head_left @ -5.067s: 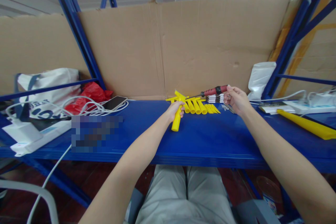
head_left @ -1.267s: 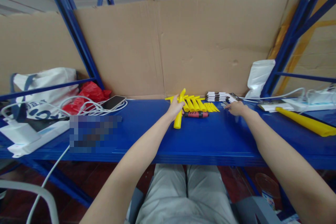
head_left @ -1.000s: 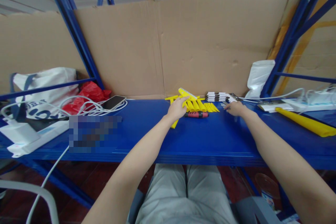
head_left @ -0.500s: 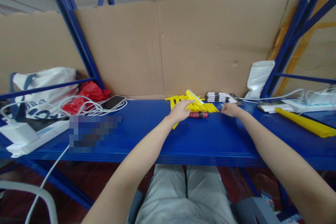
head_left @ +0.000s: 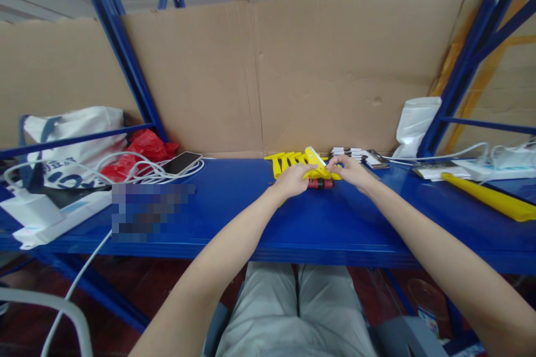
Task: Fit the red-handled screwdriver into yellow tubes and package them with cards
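My left hand (head_left: 293, 178) is closed round a yellow scraper (head_left: 316, 159) with a pale strip along its head. My right hand (head_left: 349, 170) has come up to the right end of that head, fingers pinched together. Whatever lies in the pinch is too small to make out. Several yellow T-shaped scrapers (head_left: 287, 160) lie in a row behind my left hand. Just below both hands rests a red and black tool handle (head_left: 320, 183), perhaps a screwdriver. Small yellow parts beneath the scraper are partly covered by my hands.
White packets with black bands (head_left: 347, 153) are stacked against the cardboard wall (head_left: 326, 72). A white pouch (head_left: 416, 125) and a long yellow piece (head_left: 488, 196) sit to the right. Leftward on the blue table (head_left: 234, 206) are a phone (head_left: 183, 162), coiled cables and a power strip (head_left: 62, 220).
My right hand has moved left, from the small parts by the packets to the scraper's head. The scraper in my left hand has shifted slightly right and down.
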Motion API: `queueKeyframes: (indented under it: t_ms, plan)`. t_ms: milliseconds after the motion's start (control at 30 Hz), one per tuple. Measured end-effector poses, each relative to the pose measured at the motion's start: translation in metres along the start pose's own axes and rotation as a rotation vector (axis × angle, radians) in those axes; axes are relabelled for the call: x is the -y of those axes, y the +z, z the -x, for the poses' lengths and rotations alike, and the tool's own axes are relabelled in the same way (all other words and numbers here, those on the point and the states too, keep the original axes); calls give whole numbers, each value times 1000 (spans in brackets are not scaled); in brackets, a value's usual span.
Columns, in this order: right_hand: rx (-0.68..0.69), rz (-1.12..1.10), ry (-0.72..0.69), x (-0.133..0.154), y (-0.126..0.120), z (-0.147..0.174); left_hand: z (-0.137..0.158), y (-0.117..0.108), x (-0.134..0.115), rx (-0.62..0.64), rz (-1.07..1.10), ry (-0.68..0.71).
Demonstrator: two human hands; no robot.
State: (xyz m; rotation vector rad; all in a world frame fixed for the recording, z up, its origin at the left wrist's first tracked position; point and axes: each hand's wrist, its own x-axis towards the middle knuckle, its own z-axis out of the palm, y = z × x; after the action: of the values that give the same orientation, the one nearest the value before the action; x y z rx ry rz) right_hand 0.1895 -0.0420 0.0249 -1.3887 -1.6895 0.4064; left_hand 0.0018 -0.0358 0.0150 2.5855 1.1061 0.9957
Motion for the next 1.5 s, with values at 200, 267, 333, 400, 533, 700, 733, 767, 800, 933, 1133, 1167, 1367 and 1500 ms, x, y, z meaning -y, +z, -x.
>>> queueKeyframes:
  t_ms: [200, 267, 333, 400, 533, 700, 733, 767, 800, 933, 1133, 1167, 1367, 1500]
  plan:
    - [21, 55, -118, -2, 5, 0, 1, 6, 0, 2, -9, 42]
    - [17, 83, -166, -5, 6, -2, 1, 6, 0, 26, -62, 42]
    - [7, 109, -214, -7, 7, -3, 1, 6, -1, 55, -133, 46]
    - [-3, 130, -245, -9, 7, -4, 1, 5, -1, 64, -179, 57]
    - [-8, 153, -229, -7, 7, -4, 1, 4, -2, 61, -210, 68]
    - [-27, 123, -132, -4, 11, -1, 1, 2, -3, 60, -206, 60]
    - [-37, 96, -114, -3, 13, 0, 1, 1, -3, 60, -203, 54]
    - [-47, 69, -101, -3, 14, 0, 1, 1, -4, 60, -201, 49]
    - [-56, 47, -92, -3, 16, 1, 1, 0, -4, 59, -198, 47]
    - [-66, 35, -100, -6, 18, 1, 1, 0, -4, 57, -194, 50]
    - [-41, 131, -271, -13, 15, -5, 1, 3, -1, 65, -186, 78]
    - [-47, 136, -282, -14, 16, -6, 1, 3, -1, 64, -184, 82]
    - [-164, 43, -139, -13, 17, -6, -1, 0, 1, 22, -194, 52]
    - [-23, -21, -25, -8, 11, -2, -1, -4, 1, 6, -203, 31]
